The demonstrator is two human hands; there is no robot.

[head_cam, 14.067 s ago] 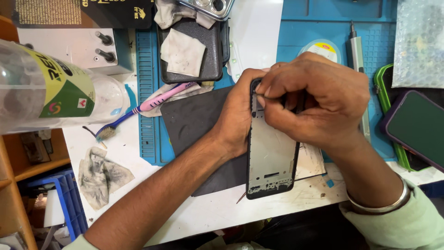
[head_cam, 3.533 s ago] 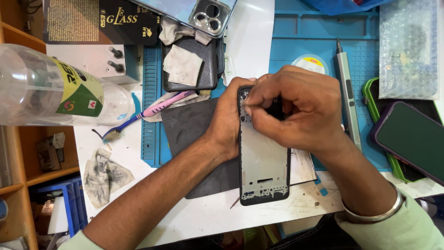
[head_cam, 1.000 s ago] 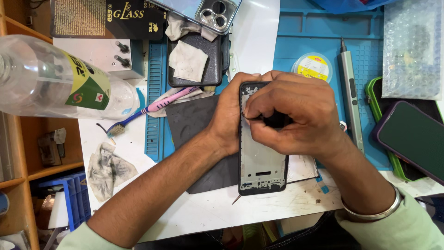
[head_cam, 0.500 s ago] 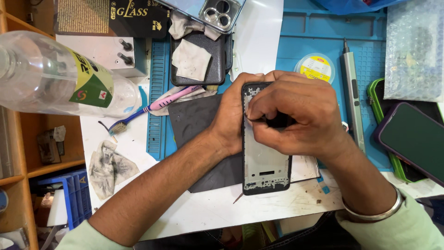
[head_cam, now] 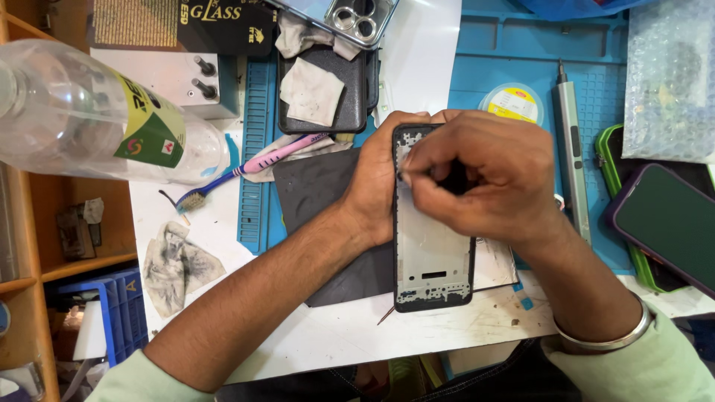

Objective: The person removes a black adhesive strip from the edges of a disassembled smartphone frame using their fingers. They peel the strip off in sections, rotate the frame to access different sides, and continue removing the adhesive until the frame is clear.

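Observation:
A black phone frame (head_cam: 433, 260) with a pale inner plate lies upright on a dark grey mat (head_cam: 320, 193). My left hand (head_cam: 376, 186) grips its upper left edge and holds it down. Over the frame's upper part, my right hand (head_cam: 477, 179) has its fingers pinched together at the top left inner corner; whatever is between the fingertips is too small to see. A silver bangle sits on my right wrist.
A clear plastic bottle (head_cam: 89, 119) lies at the left. A pink and blue toothbrush (head_cam: 246, 167), a black tray with cloths (head_cam: 320, 89), a grey electric screwdriver (head_cam: 570, 149), a round tape tin (head_cam: 514, 103) and phones (head_cam: 666, 223) surround the mat. A shelf edge (head_cam: 30, 246) runs along the left.
Both hands stay on the frame; my right fingertips have shifted slightly along its upper left corner. The view has drifted a little.

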